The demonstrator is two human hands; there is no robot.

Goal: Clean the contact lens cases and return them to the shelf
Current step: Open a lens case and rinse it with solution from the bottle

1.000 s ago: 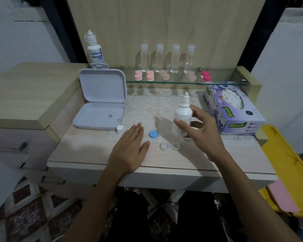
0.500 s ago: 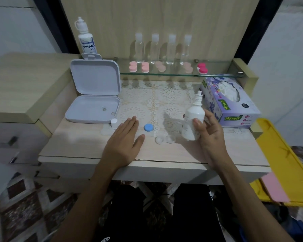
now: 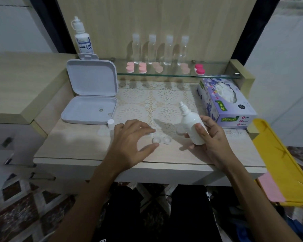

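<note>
A clear uncapped contact lens case [image 3: 161, 140] lies on the desk near the front edge. My left hand [image 3: 132, 143] hovers just left of it, fingers spread and lightly bent, thumb and fingertips close to the case but holding nothing. It hides the blue cap seen earlier. My right hand [image 3: 211, 138] grips a white solution bottle [image 3: 192, 126], tilted with its nozzle pointing up and left. A small white cap [image 3: 110, 123] stands beside the open white box. Several pink lens cases [image 3: 142, 67] and a magenta one [image 3: 200, 69] sit on the glass shelf [image 3: 217, 76].
An open white plastic box [image 3: 91, 100] stands at the left. A tissue box [image 3: 226, 102] sits at the right. A Dream Eye bottle [image 3: 82, 39] and several clear bottles [image 3: 168, 49] line the back. A yellow tray [image 3: 283, 163] leans right of the desk.
My right hand took hold of the white bottle, lifted it and tilted it. My left hand slid right from flat on the desk toward the clear case, covering the blue cap.
</note>
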